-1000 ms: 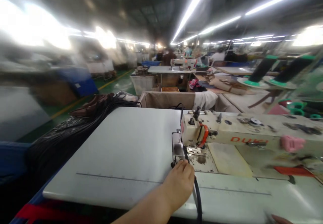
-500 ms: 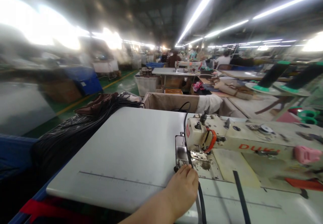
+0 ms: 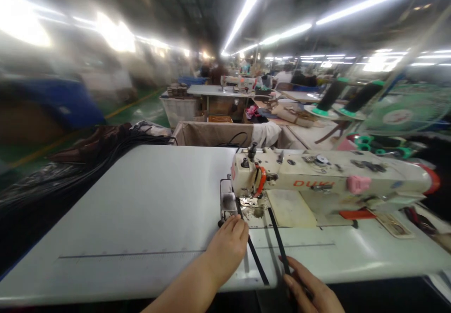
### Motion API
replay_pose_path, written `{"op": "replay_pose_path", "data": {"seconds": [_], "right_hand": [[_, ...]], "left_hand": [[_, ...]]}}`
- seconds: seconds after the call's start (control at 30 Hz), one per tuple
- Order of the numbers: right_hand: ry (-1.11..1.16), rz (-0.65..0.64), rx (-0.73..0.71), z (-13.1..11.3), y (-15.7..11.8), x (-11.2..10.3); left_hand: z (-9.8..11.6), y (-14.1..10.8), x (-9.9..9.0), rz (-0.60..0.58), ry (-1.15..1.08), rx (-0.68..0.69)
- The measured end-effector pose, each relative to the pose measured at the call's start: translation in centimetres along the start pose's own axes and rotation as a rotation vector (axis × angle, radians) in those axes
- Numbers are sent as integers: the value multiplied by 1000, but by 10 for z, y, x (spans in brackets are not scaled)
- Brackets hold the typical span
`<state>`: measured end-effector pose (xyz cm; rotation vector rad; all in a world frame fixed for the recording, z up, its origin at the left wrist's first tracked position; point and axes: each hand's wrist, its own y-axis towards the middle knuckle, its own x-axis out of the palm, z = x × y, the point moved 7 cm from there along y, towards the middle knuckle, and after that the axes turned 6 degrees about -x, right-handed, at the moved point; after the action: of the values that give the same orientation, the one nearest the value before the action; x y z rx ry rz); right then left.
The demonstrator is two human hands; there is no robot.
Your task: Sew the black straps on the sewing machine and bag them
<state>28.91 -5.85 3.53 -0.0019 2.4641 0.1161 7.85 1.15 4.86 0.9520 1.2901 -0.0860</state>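
At lower centre, my left hand [image 3: 227, 247] rests flat, fingers together, beside the presser foot [image 3: 248, 201] of the sewing machine [image 3: 317, 176], a black strap [image 3: 256, 266] running out from under it, while my curled right hand [image 3: 306, 287] reaches a second strap [image 3: 280, 242], its grip impossible to tell.

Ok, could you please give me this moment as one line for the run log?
left hand: over black strip | right hand: at second black strip | machine: DUKI sewing machine

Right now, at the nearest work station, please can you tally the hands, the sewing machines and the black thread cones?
Hands: 2 (left hand, right hand)
Sewing machines: 1 (sewing machine)
Black thread cones: 2 (black thread cone, black thread cone)
Total: 5
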Motion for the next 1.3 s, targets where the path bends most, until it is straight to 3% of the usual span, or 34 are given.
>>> {"op": "replay_pose_path", "data": {"seconds": [0.33,0.8,0.93,1.13,1.3], "right_hand": [[-12,-56,-23,-3,1,12],[19,-119,-39,-10,7,19],[16,-127,-47,-13,7,20],[17,-108,-43,-18,7,23],[22,-91,-34,-21,6,26]], "left_hand": [[-2,2,-1,-75,-27,-10],[-2,6,-7,-46,-53,-50],[-4,5,-2,-53,-63,-71],[-23,0,12,0,-168,-190],[-44,3,18,-37,-314,-351]]}}
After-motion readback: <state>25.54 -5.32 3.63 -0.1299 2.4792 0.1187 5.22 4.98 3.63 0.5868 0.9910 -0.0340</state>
